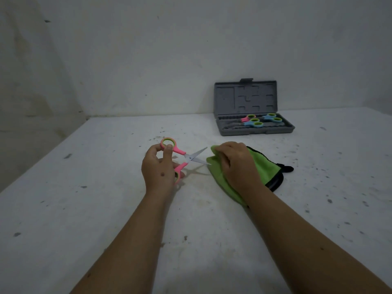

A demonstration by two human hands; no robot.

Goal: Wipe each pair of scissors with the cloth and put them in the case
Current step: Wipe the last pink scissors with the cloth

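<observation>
1. L hand point(158, 168) pinches the pink scissors point(184, 159) by the handles: thumb & finger on the top loop, lower loop partly hidden under the palm. Blades spread in a V, tips pointing to 3 o'clock, just beside the cloth point(254, 164) edge.
2. R hand point(235, 164) lies on the cloth at 3 o'clock of the scissors, fingers curled into the green fabric near its top edge, bunching it.
3. Case point(254, 126) sits open at 1 o'clock, well apart, lid upright vs the wall. Three scissors point(253, 120) lie in the tray: one pink, two blue, as far as I can tell.
4. Handling, my guess: scissors light & stiff; plastic loops give good grip, steel blades slick & sharp at edge and tip. Hold by the loops, wipe from pivot outward w/ cloth folded over the flat sides, not along the edge.
5. Cloth soft & floppy, prob. grippy pile; gather a thick wad so the points can't poke thru.
6. Close blades before laying in the tray.
</observation>
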